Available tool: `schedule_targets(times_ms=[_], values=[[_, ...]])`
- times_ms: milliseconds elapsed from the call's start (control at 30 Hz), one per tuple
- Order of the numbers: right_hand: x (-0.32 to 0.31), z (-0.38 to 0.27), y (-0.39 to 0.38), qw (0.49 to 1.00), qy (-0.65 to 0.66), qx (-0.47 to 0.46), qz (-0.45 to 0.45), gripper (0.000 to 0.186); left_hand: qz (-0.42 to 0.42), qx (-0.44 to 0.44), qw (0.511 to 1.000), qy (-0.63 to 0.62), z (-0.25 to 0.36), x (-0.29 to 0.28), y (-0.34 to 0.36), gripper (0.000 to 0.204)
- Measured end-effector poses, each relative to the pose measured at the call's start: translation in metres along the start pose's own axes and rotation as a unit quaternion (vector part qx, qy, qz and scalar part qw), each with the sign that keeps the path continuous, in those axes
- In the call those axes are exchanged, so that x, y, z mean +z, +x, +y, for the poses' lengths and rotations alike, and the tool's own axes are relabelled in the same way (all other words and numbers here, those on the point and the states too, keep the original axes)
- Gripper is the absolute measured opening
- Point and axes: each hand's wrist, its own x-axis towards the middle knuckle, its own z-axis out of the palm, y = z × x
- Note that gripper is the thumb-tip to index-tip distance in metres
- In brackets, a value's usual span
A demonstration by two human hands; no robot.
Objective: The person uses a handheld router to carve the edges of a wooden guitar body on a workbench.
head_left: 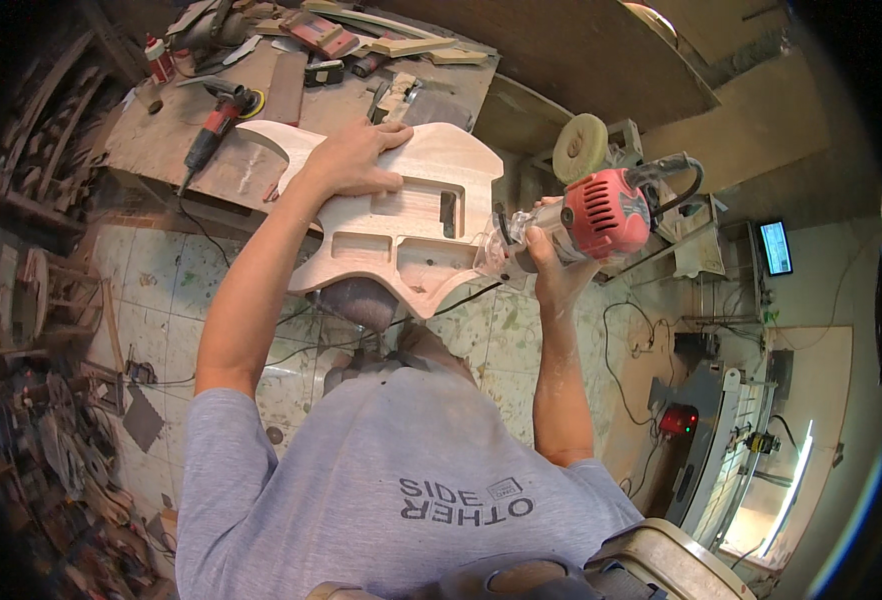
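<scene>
A pale wooden electric guitar body (361, 212) with routed cavities lies partly over the front edge of the workbench. My left hand (358, 160) rests on its upper face beside a rectangular cavity, thumb and fingers apart and laid against the wood. At the body's right edge, my right hand (558, 268) is wrapped round a trim router (606, 215) with a red motor housing. The router lies tilted sideways, its clear base (499, 245) up against the edge of the wood. Its bit is hidden from me, as are most fingers of the right hand.
A corded sander (218, 125) lies on the workbench (151, 145) at the left. Wood offcuts (411, 47) and a red-and-white bottle (158, 60) sit farther back. A round buffing wheel (580, 148) stands behind the router. Cables cross the tiled floor (151, 265).
</scene>
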Motion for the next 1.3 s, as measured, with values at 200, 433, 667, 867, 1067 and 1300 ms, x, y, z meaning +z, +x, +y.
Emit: schedule_targets(times_ms=[200,433,667,867,1067,1300], values=[[0.002,0.011,0.006,0.999,0.032,0.015,-0.009,0.072,0.001,0.002,1.000,0.006,-0.001,0.000,0.001,0.090],[0.014,0.008,0.014,1.000,0.018,-0.009,0.001,0.051,-0.003,0.004,1.000,0.013,0.001,-0.001,0.000,0.091],[0.023,0.020,0.026,0.998,0.045,-0.040,0.011,0.054,0.001,0.018,1.000,0.015,-0.004,0.002,0.002,0.091],[0.027,0.021,0.034,1.000,0.008,-0.025,-0.010,0.054,-0.008,0.012,1.000,0.014,0.000,-0.003,0.002,0.091],[0.032,0.019,0.042,0.999,0.018,-0.033,-0.009,0.054,-0.013,0.007,1.000,0.019,0.005,-0.007,0.000,0.091],[0.039,0.042,0.067,0.997,-0.013,-0.078,0.009,0.053,-0.015,0.007,1.000,0.021,0.006,-0.008,-0.001,0.090]])
